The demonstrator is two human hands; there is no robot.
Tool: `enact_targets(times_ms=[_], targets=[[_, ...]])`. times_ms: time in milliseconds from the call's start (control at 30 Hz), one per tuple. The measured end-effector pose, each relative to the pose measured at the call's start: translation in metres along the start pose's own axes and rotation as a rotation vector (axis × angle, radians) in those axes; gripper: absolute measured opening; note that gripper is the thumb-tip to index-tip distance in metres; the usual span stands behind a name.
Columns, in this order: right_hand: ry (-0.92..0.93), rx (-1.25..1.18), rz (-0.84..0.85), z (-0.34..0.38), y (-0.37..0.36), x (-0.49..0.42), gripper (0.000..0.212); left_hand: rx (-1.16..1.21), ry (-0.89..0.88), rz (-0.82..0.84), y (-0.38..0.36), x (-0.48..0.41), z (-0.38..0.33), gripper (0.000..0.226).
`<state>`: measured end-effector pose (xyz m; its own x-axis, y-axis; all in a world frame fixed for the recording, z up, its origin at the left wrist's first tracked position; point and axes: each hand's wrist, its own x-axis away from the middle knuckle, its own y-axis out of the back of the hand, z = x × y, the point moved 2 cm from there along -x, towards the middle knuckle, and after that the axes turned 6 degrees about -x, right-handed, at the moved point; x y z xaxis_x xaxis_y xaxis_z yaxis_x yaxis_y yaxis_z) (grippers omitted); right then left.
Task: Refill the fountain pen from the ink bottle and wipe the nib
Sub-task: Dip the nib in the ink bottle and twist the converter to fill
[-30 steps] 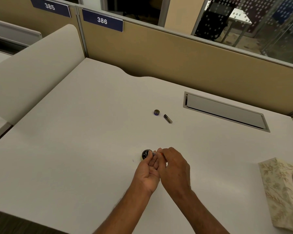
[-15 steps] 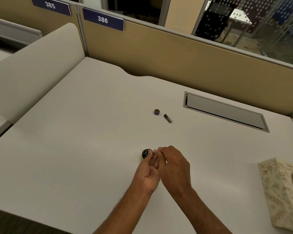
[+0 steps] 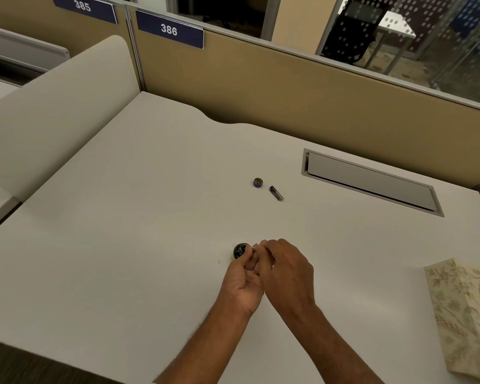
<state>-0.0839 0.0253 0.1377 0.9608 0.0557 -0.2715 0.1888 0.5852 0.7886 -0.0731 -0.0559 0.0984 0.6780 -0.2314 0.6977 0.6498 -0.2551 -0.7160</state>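
A small dark ink bottle stands open on the white desk, just past my fingertips. My left hand steadies it with thumb and fingers against its near side. My right hand pinches the fountain pen, whose silver front end points into the bottle's mouth; most of the pen is hidden by my fingers. Farther back lie the bottle's round cap and a short dark pen part, side by side.
A patterned tissue box sits at the desk's right edge. A grey cable-tray lid is set into the desk at the back right. Tan partition panels close off the back, and a curved divider stands at the left.
Both hands have stayed at the bottle; my right hand's fingers have shifted slightly on the pen. Cap and pen part have not moved.
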Motion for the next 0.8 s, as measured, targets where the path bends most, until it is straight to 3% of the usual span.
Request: enact_targets(times_ms=[67,233,800], targets=[[-0.004,-0.059,0.038,-0.0004,0.0014,0.0015,0.006,0.000,0.001,0.001,0.0008,-0.0018,-0.0008,0.021],[0.085,-0.184,0.119,0.0006,0.0056,0.0003,0.019,0.009,-0.011,-0.007,0.0010,-0.0041,-0.0012,0.016],[-0.001,-0.212,0.101,-0.0063,0.0070,-0.0033,0.012,0.047,-0.021,0.012,0.0003,-0.0061,0.0006,0.022]])
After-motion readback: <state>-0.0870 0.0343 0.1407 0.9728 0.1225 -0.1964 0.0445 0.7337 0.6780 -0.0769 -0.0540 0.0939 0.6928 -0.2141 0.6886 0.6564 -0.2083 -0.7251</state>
